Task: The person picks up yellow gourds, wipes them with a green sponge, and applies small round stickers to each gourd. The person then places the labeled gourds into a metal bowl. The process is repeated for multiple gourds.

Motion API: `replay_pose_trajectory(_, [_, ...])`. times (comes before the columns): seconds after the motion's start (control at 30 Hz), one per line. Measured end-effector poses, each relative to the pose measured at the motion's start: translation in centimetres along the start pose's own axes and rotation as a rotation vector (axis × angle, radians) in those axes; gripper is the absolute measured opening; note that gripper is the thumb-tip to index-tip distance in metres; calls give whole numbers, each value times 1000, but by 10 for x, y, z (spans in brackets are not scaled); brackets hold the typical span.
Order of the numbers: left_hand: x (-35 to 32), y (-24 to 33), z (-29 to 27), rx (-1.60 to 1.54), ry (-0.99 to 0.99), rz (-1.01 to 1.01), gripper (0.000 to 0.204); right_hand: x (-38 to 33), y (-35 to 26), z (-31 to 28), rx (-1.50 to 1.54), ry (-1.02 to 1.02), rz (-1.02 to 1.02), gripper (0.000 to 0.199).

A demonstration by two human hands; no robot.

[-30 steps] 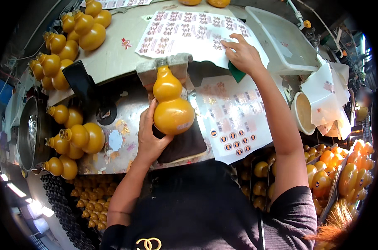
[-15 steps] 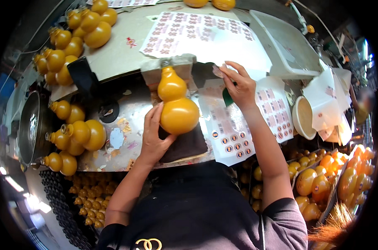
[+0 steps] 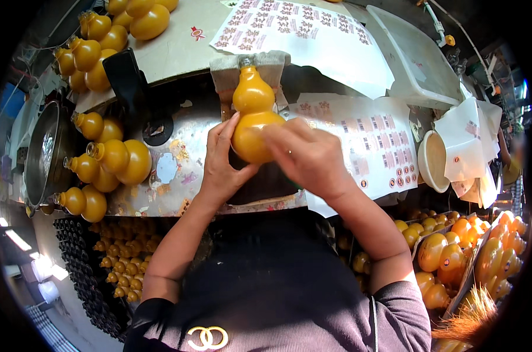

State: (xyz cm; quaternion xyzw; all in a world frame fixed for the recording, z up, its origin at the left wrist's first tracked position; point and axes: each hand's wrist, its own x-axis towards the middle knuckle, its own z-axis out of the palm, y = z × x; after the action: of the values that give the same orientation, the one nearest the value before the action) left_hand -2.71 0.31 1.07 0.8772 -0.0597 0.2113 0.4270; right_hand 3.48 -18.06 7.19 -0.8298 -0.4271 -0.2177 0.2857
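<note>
- From the head view: with the left hand, holding the gourd-shaped yellow bottle, with fingers laid along its left side and thumb close to its base.
- With the right hand, reaching over the right side of the lower bulge with fingers bent and bunched narrow; too blurred to tell whether pinching anything.
- Placed mid-desk, in front of the body and near the front edge.
- Pointing neck-first away from the body, over a pale cloth; running lengthwise from near to far, leaning slightly left at the far end.
- To the left, open to move across a bare, paint-flecked stretch, as far as a cluster of yellow bottles.
- To the right, bordered by a flat sticker sheet, then by a round bowl.
- Beyond the cloth, hemmed in by another sticker sheet, with a pale tray farther right.
- Toward the body, tight: crossing the front edge with both forearms.
</note>
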Motion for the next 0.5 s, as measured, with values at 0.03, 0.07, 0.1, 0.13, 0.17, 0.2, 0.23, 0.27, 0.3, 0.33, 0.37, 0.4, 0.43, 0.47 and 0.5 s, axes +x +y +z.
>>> replay_pose_trajectory(0.03, [-1, -1, 0, -8, 3, -4, 90, -3, -7, -1, 9, -44, 31, 27])
replay_pose_trajectory(0.07, [-2, -3, 0, -15, 7, -8, 90, -7, -15, -4, 18, -88, 62, 32])
replay_pose_trajectory(0.1, [-3, -6, 0, -25, 12, 1, 91, -10, -19, -5, 27, -133, 90, 38])
replay_pose_trajectory(0.13, [-4, -7, 0, -31, 11, -13, 90, -13, -19, -6, 69, -159, 79, 41])
replay_pose_trajectory(0.17, [-4, -8, 0, -37, 11, -27, 89, -18, -17, -8, 111, -185, 68, 45])
replay_pose_trajectory(0.2, [-4, -9, 0, -44, 7, -39, 89, -23, -14, -10, 152, -209, 59, 48])
replay_pose_trajectory(0.23, [-5, -10, 0, -67, -31, -83, 88, -30, -10, -4, 325, -114, 106, 55])
replay_pose_trajectory(0.27, [-4, -12, -2, -62, -46, -74, 90, -33, -7, -7, 426, -133, 297, 59])
replay_pose_trajectory(0.3, [-3, -14, -4, -61, -67, -64, 91, -31, -3, -5, 495, -117, 537, 63])
replay_pose_trajectory(0.33, [-3, -15, -7, -56, -84, -60, 93, -25, 5, -2, 566, -103, 774, 67])
replay_pose_trajectory(0.37, [-3, -10, -12, -189, -179, -146, 98, -21, 12, 2, 664, -155, 852, 71])
replay_pose_trajectory(0.4, [-3, -10, -13, -422, -182, -224, 98, -17, 20, 7, 762, -203, 926, 75])
replay_pose_trajectory(0.43, [-3, -11, -13, -655, -182, -302, 97, -15, 26, 11, 860, -252, 1000, 79])
replay_pose_trajectory(0.47, [-3, -11, -13, -889, -180, -379, 96, -13, 27, 14, 821, -291, 972, 81])
replay_pose_trajectory(0.5, [1, -4, -18, -981, -171, -447, 88, -11, 27, 18, 780, -329, 943, 82])
